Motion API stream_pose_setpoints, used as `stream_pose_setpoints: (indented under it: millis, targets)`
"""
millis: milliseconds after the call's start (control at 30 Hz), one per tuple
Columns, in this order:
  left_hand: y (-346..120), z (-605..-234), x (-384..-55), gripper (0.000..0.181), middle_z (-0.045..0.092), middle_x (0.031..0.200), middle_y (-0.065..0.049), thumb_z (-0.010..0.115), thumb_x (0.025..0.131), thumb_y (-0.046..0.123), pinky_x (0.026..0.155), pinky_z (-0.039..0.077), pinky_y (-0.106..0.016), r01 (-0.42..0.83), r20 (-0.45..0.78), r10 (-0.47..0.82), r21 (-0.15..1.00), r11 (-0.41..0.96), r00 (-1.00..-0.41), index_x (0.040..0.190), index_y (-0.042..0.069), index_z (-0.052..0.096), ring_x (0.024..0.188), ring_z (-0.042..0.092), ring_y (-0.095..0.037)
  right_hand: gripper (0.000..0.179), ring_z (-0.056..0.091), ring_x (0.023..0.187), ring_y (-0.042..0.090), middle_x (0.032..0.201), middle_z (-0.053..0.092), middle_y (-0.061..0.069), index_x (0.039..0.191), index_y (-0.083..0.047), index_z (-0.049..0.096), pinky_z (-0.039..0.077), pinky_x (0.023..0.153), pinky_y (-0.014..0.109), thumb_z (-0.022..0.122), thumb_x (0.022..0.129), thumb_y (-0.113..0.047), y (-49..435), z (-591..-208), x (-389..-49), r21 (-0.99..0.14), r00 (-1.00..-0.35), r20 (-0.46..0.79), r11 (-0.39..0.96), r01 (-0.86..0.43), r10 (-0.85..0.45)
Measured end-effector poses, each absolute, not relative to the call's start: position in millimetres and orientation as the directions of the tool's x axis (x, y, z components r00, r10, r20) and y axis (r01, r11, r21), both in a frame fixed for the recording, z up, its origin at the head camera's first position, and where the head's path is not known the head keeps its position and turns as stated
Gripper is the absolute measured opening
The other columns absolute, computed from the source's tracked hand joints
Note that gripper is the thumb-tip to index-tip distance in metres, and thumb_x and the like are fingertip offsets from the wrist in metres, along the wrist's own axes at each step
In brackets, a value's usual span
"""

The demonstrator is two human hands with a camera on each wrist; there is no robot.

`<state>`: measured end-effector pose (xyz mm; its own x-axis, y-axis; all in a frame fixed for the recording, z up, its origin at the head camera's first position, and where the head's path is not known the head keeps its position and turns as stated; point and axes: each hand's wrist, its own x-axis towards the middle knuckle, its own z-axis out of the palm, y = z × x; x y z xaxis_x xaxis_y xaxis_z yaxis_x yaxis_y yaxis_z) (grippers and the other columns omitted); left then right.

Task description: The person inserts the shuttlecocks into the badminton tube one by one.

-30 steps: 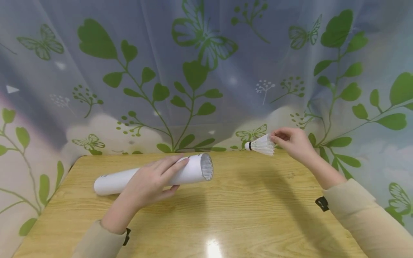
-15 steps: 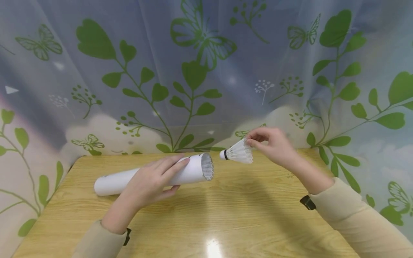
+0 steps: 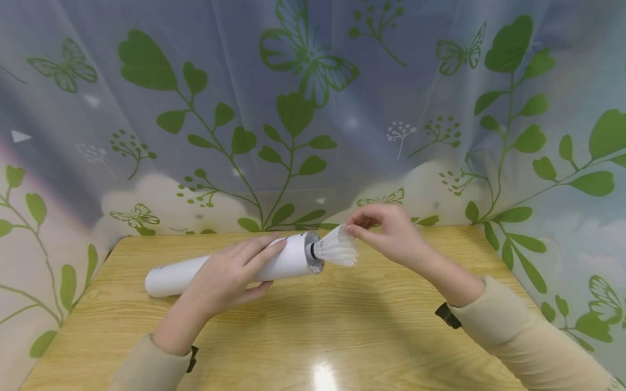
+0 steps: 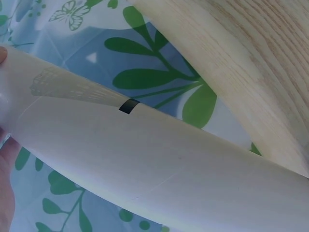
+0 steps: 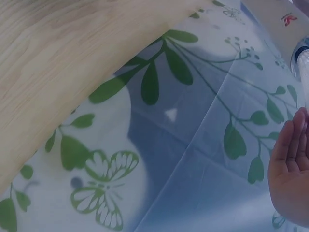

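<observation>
My left hand (image 3: 235, 274) grips a white shuttlecock tube (image 3: 178, 274) near its mouth, fingers over the top and thumb below. The tube lies slanted, its open end facing right. A white shuttlecock (image 3: 336, 247) with a black band points cork first into that mouth, the cork inside the rim and the skirt outside. My right hand (image 3: 386, 233) pinches the skirt's edge between thumb and fingertips. In the left wrist view the tube (image 4: 145, 145) shows a printed shuttlecock picture. The right wrist view catches my right hand (image 5: 292, 169) and part of the shuttlecock (image 5: 304, 65) at the right edge.
Beneath both hands is a light wooden table (image 3: 323, 326). A curtain (image 3: 313, 163) printed with green leaves and butterflies hangs right behind its far edge and along both sides.
My right hand has moved left and slightly down with the shuttlecock, bringing its cork from the right into the tube's mouth. The left hand and tube have stayed nearly still.
</observation>
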<state>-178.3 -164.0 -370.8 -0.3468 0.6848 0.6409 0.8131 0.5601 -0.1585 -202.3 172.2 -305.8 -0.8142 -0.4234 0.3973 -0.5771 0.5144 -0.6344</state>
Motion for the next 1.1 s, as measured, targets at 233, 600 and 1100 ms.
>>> stream_pose_setpoints:
  millis: [233, 600, 1100]
  targets:
    - [-163.7, -369.0, -176.3, 0.085, 0.069, 0.136, -0.016, 0.094, 0.072, 0.02, 0.088, 0.068, -0.044, 0.812, 0.631, 0.69, -0.158, 0.562, -0.355, 0.148, 0.007, 0.058, 0.108, 0.076, -0.032, 0.007, 0.069, 0.08, 0.013, 0.091, 0.08, 0.006, 0.098, -0.005, 0.082, 0.061, 0.075, 0.022, 0.08, 0.091, -0.003, 156.9, -309.7, -199.4, -0.66, -0.824, 0.393, 0.499, -0.562, -0.408]
    - [-163.7, -367.4, -174.6, 0.082, 0.069, 0.137, -0.016, 0.093, 0.075, 0.021, 0.09, 0.068, -0.044, 0.81, 0.633, 0.684, -0.148, 0.567, -0.363, 0.148, 0.007, 0.058, 0.11, 0.076, -0.033, 0.006, 0.073, 0.079, 0.014, 0.091, 0.081, 0.006, 0.096, -0.005, 0.082, 0.063, 0.075, 0.024, 0.082, 0.091, -0.004, 141.8, -311.9, -196.5, -0.648, -0.796, 0.436, 0.466, -0.602, -0.42]
    - [-164.5, -368.5, -175.0, 0.084, 0.069, 0.136, -0.015, 0.095, 0.073, 0.02, 0.087, 0.068, -0.042, 0.812, 0.635, 0.687, -0.156, 0.563, -0.354, 0.147, 0.007, 0.058, 0.108, 0.077, -0.032, 0.005, 0.073, 0.082, 0.014, 0.095, 0.081, 0.006, 0.096, -0.005, 0.082, 0.064, 0.077, 0.025, 0.081, 0.091, -0.005, 130.9, -315.9, -193.3, -0.638, -0.788, 0.419, 0.472, -0.609, -0.452]
